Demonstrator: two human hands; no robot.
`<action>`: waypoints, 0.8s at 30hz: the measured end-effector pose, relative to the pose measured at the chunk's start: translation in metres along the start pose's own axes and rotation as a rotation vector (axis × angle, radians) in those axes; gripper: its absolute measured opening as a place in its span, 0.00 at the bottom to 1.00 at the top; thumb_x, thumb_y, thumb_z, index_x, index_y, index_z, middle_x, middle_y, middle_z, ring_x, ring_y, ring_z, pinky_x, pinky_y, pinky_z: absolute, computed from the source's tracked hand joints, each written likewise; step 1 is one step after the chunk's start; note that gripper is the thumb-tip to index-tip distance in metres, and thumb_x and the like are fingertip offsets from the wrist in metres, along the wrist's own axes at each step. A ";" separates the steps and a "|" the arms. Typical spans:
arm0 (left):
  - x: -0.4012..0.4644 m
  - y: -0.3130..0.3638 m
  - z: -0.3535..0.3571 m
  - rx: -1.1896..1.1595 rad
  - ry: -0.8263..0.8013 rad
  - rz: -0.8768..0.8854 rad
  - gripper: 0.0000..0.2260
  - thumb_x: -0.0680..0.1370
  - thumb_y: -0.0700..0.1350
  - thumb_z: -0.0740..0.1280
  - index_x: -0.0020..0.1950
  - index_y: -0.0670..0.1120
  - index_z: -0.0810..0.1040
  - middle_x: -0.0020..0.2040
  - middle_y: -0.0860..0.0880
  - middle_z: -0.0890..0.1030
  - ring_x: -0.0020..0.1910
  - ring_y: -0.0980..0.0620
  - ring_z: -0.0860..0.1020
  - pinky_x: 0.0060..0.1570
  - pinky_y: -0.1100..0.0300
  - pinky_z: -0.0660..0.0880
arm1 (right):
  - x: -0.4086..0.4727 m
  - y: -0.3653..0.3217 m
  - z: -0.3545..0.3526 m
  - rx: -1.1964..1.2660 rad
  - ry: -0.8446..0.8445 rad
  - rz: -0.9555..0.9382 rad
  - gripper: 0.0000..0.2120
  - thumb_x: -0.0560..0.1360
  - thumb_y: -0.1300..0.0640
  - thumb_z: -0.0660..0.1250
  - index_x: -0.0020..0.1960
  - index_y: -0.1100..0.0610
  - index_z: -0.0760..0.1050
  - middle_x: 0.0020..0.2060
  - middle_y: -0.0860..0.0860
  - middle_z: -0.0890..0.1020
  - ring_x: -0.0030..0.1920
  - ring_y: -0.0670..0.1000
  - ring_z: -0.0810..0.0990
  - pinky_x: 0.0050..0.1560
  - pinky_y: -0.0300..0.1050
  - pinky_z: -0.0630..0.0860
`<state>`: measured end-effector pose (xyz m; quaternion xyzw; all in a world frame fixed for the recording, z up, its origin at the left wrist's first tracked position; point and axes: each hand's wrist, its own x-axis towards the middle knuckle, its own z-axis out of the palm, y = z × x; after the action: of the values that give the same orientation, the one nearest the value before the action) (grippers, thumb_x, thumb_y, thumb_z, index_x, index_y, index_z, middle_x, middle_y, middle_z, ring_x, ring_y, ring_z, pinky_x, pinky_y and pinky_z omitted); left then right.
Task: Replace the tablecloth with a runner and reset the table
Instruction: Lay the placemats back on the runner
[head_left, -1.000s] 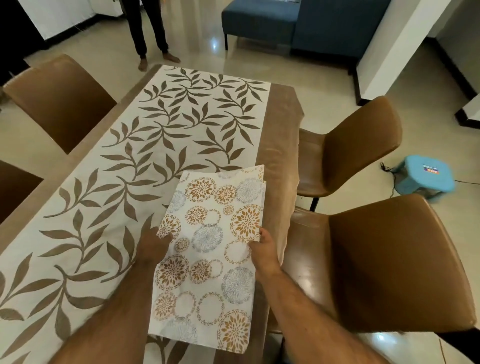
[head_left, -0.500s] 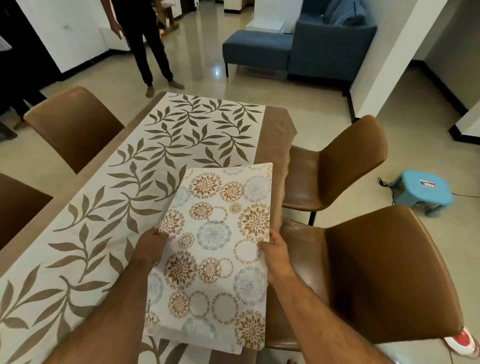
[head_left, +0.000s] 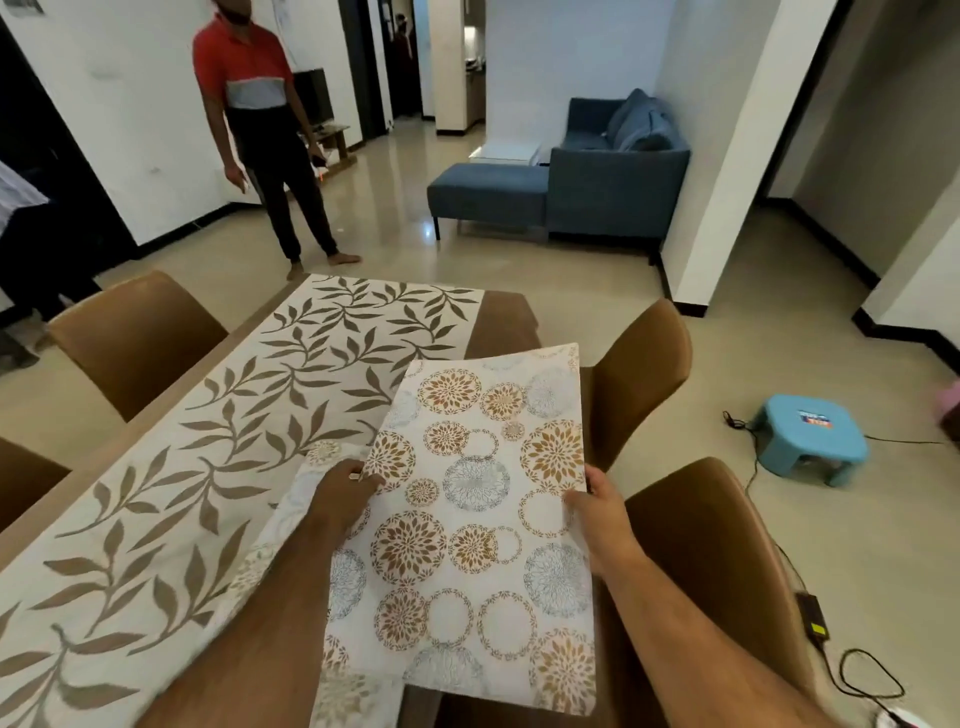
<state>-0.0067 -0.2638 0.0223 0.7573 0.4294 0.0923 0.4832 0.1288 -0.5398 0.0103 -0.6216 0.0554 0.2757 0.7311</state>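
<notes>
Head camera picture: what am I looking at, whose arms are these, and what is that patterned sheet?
No machine here: a person wears a camera on the head, so you look down their own arms. The left hand and right hand each hold a side edge of a placemat printed with flower circles, lifted above the table's near right corner. More like it seem to lie underneath. On the table lies a leaf-patterned runner. Brown chairs stand around it; another person stands beyond.

Dim indoor light, glare patch on glossy floor (head_left: 431, 228), wide-angle bending at edges, slight softness, forearms shadowed.
</notes>
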 end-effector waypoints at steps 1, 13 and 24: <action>-0.009 0.014 0.014 -0.017 -0.002 0.012 0.14 0.79 0.41 0.67 0.63 0.39 0.76 0.59 0.39 0.78 0.55 0.42 0.77 0.51 0.53 0.72 | 0.001 -0.011 -0.017 -0.001 -0.004 -0.012 0.18 0.79 0.71 0.58 0.58 0.52 0.75 0.54 0.56 0.84 0.55 0.58 0.83 0.57 0.62 0.79; -0.067 0.152 0.190 -0.312 -0.155 0.155 0.07 0.73 0.48 0.69 0.49 0.51 0.83 0.53 0.44 0.84 0.52 0.41 0.82 0.59 0.40 0.76 | 0.024 -0.165 -0.223 -0.017 -0.079 -0.216 0.19 0.78 0.73 0.58 0.56 0.52 0.75 0.50 0.55 0.84 0.49 0.55 0.85 0.48 0.53 0.81; -0.073 0.266 0.294 -0.371 -0.190 0.239 0.09 0.80 0.38 0.64 0.61 0.44 0.73 0.47 0.48 0.82 0.38 0.53 0.82 0.32 0.61 0.77 | 0.068 -0.238 -0.333 0.053 -0.049 -0.289 0.18 0.79 0.73 0.55 0.56 0.54 0.74 0.48 0.54 0.84 0.45 0.52 0.85 0.42 0.45 0.80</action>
<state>0.2607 -0.5535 0.1062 0.7064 0.2649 0.1545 0.6380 0.3862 -0.8479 0.1170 -0.5966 -0.0450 0.1811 0.7805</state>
